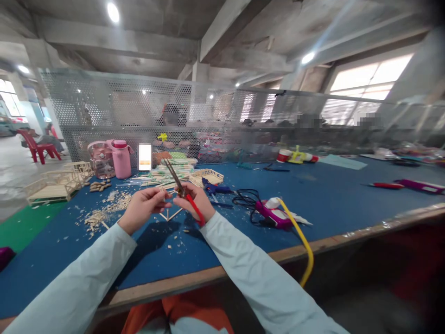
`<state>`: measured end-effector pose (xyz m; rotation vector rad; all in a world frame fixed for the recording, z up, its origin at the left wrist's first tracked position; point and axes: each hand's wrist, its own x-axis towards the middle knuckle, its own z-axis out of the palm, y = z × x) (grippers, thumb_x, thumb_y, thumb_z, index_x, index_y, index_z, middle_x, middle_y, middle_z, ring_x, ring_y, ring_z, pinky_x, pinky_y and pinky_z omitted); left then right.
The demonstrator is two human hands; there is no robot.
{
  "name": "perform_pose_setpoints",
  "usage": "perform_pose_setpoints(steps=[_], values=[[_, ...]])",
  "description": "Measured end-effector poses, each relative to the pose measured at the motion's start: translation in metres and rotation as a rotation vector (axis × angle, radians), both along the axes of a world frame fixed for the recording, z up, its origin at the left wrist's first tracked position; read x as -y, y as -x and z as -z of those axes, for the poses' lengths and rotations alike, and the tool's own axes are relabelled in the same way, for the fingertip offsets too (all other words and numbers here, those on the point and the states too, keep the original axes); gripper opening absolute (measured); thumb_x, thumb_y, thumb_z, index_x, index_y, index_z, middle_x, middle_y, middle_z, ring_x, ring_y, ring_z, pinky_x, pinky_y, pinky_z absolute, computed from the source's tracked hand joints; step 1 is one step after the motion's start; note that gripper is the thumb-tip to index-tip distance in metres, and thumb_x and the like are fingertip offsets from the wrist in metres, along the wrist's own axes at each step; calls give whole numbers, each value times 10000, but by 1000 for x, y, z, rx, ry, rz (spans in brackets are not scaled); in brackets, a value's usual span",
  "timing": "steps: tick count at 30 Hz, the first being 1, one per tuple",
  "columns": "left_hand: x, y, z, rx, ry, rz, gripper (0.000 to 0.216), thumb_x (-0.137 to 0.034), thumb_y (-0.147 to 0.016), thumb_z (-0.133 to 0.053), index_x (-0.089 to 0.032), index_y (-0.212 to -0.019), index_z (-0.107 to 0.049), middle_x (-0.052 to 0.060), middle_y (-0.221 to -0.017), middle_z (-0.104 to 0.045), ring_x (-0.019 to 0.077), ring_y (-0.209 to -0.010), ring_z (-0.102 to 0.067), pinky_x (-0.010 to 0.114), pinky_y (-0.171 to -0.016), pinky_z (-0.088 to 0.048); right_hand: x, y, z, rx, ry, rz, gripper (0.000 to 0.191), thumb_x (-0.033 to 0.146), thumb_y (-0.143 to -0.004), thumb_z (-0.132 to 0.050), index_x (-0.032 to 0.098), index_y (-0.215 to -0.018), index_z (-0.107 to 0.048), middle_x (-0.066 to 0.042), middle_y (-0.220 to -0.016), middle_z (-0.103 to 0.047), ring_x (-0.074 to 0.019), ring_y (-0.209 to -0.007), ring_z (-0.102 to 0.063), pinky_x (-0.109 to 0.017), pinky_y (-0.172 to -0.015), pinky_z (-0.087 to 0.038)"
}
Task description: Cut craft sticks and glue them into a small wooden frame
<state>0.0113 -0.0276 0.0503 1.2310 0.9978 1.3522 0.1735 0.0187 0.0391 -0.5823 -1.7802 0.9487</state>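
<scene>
My right hand (195, 200) is closed round red-handled cutting pliers (181, 186), whose dark jaws point up and away from me. My left hand (143, 208) pinches a short wooden stick (163, 189) and holds it up to the pliers' jaws. Both hands hover above the blue table top (333, 204). Just beneath them lies a small frame of glued sticks (171, 215). Wood offcuts (104, 211) are scattered to the left of my left hand.
A purple glue gun (273, 214) with a yellow cord lies right of my hands, a blue one (213, 188) behind them. Stick piles and a small stick tray (208, 176) sit further back, with pink bottles (120, 158) and stick models (55, 185) at left. A mesh screen closes the far side.
</scene>
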Motion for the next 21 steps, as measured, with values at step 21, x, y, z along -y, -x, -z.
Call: perform_pose_setpoints(steps=[21], values=[[3, 4, 9, 140, 234, 166, 206, -188, -591, -750, -112, -760, -660, 56, -720, -676, 103, -630, -633, 158, -558, -500, 15, -36, -45, 717, -480, 262, 289, 162, -671, -539, 142, -907, -705, -49, -729, -697, -145, -579, -569, -237, -566, -393]])
